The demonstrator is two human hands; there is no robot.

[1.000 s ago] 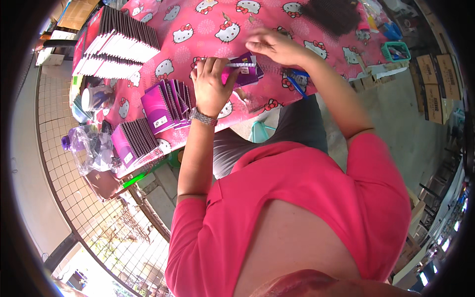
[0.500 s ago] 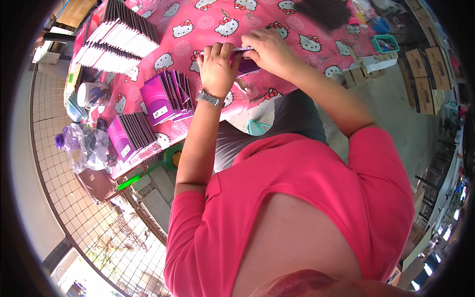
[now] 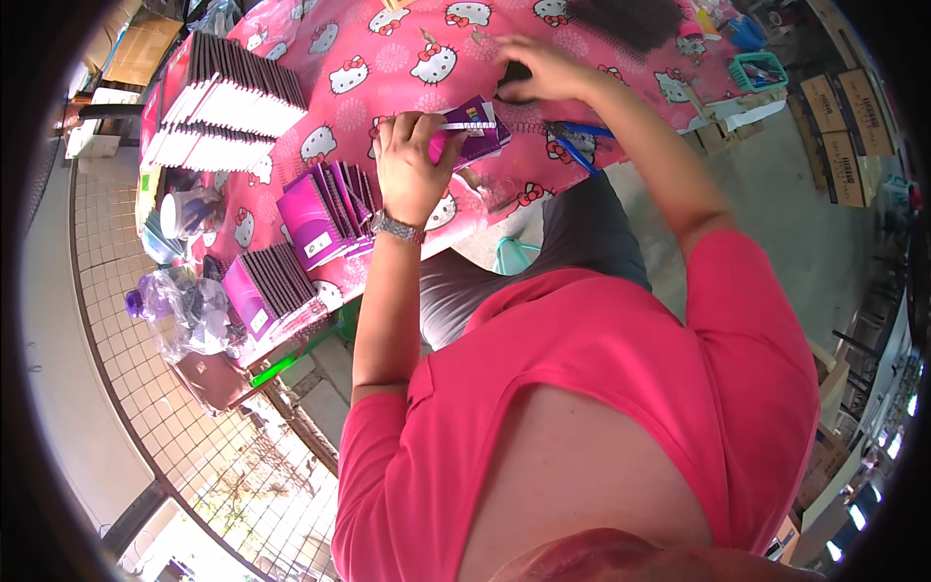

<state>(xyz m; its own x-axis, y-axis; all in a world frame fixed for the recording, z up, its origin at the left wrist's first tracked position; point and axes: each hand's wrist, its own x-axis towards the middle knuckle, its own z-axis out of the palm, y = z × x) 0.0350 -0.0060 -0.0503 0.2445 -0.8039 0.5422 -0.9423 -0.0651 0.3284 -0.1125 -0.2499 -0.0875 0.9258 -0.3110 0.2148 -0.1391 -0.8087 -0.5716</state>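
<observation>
Seemingly, purple spiral-bound paper notebooks (image 3: 310,218) near the pink-clothed desk (image 3: 388,85)'s near-left corner are done, the left hand (image 3: 415,163)'s fingers holding one unfinished purple booklet (image 3: 477,145), the right hand (image 3: 549,76)'s parted wide.

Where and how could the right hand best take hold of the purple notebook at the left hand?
Probably by the right end of the purple notebook, coming from the right. That end sticks out past the left hand, which covers the other end, and the right hand hovers on that same side. The notebook's thin shape suits a thumb-and-finger pinch.
</observation>
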